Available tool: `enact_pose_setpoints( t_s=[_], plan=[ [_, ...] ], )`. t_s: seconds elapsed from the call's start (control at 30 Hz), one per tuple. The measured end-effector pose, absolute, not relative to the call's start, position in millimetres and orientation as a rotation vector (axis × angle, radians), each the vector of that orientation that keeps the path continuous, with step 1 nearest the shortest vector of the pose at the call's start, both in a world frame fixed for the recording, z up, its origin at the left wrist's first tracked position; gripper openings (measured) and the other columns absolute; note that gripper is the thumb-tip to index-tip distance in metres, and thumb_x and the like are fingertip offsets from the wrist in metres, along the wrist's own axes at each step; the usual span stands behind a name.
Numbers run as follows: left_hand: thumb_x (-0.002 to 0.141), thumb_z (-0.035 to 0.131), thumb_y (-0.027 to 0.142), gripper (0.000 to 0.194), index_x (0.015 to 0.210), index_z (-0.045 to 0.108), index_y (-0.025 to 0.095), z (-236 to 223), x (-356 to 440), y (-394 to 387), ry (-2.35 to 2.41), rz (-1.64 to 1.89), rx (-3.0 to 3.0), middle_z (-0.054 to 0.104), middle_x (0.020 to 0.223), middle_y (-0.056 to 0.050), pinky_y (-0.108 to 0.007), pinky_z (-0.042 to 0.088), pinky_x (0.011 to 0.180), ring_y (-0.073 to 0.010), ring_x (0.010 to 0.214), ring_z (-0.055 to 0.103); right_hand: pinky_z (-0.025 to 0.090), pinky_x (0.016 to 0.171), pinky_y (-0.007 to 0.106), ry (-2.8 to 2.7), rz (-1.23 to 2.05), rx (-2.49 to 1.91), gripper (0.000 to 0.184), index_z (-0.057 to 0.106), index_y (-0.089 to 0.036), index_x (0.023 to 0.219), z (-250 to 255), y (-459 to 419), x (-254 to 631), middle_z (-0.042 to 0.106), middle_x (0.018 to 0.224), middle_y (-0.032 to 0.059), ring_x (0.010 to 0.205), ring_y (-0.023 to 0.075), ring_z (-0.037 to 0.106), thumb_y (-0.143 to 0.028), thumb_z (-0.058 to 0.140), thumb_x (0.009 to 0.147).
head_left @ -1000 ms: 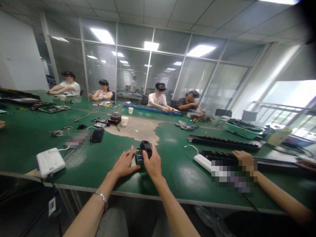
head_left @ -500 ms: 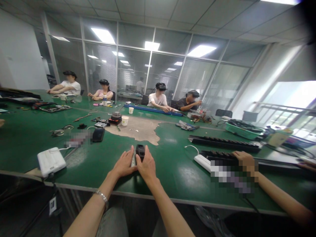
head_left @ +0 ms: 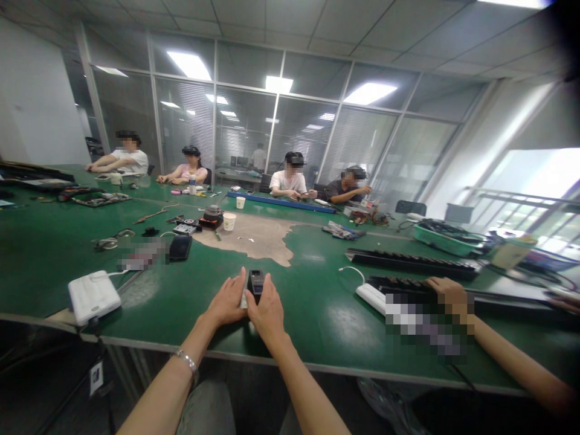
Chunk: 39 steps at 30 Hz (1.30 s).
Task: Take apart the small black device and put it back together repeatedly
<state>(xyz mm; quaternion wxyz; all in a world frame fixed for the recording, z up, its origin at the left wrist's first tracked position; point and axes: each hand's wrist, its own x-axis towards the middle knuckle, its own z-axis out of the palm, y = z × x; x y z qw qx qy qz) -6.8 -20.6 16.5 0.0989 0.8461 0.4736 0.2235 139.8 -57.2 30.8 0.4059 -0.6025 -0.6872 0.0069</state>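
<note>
Tall glass panels in pale metal frames (head_left: 247, 112) line the far side of the room, reflecting ceiling lights. Before them spreads a long, glossy green tabletop (head_left: 317, 314), its near edge a thin pale band running just below the hands. Smooth green surface stretches from the right hand (head_left: 268, 307) across to a white plastic bar with rounded edges (head_left: 372, 299), partly blurred out. Just beyond the hands lies an irregular, matt, beige-brown patch (head_left: 267, 232). Farther right, a co-worker's hand (head_left: 447, 291) rests at a long black strip with a toothed upper edge (head_left: 399, 283). Over to the left sits a white, squarish box with rounded corners (head_left: 94, 296).

Between the person's two hands stands a small black box-shaped device with a hard, dark casing (head_left: 256, 279). Right fingers and thumb are closed around its right and near sides. On its left, the left hand (head_left: 226, 299) is cupped close, fingers together and pointing forward; whether it grips the device cannot be told.
</note>
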Motion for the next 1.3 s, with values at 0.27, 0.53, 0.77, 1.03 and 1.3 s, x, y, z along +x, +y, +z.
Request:
enact_pose_setpoints(
  t_s=[0.27,0.53,0.77,1.03,1.3],
  plan=[
    [0.081,0.054,0.047,0.101,0.149,-0.012,0.012,16.1,-7.3,-19.0,1.409,0.655,2.505,0.023,0.154,-0.016,-0.045,0.015,0.116,-0.0267,0.141,0.026,0.046,0.092,0.040,-1.714,0.078,-1.555,0.067,0.033,0.002,0.142,50.8,-53.2,140.0,0.055,0.127,0.0252,0.112,0.0324,0.059,-0.028,0.051,0.084],
    [0.078,0.055,0.068,0.105,0.151,0.000,0.016,19.9,-5.5,-19.6,1.437,0.665,2.486,0.022,0.155,-0.016,-0.046,0.016,0.114,-0.0310,0.139,0.028,0.045,0.094,0.041,-1.539,0.053,-1.506,0.064,0.037,-0.005,0.141,67.3,-45.9,167.3,0.056,0.128,0.0216,0.114,0.0306,0.058,-0.037,0.050,0.086],
    [0.079,0.054,0.068,0.103,0.151,-0.001,0.018,21.5,-4.9,-19.7,1.445,0.666,2.468,0.028,0.153,-0.014,-0.046,0.017,0.114,-0.0309,0.139,0.029,0.042,0.097,0.043,-1.506,0.017,-1.611,0.067,0.036,-0.001,0.141,31.0,-46.4,200.4,0.051,0.133,0.0246,0.121,0.0328,0.052,-0.037,0.049,0.086],
    [0.081,0.052,0.067,0.094,0.150,0.010,0.019,22.9,-5.3,-21.3,1.439,0.662,2.482,0.028,0.153,-0.013,-0.045,0.017,0.114,-0.0293,0.139,0.029,0.041,0.099,0.044,-1.553,-0.067,-1.585,0.066,0.036,-0.001,0.141,8.5,-50.8,204.2,0.049,0.134,0.0238,0.123,0.0312,0.049,-0.037,0.047,0.086],
    [0.081,0.051,0.066,0.088,0.149,0.017,0.022,22.9,-5.3,-20.7,1.434,0.646,2.477,0.030,0.152,-0.011,-0.046,0.016,0.115,-0.0298,0.140,0.027,0.041,0.099,0.047,-1.604,-0.120,-1.545,0.064,0.036,-0.003,0.140,2.2,-50.9,204.1,0.051,0.132,0.0228,0.121,0.0312,0.049,-0.038,0.045,0.088]
  ],
)
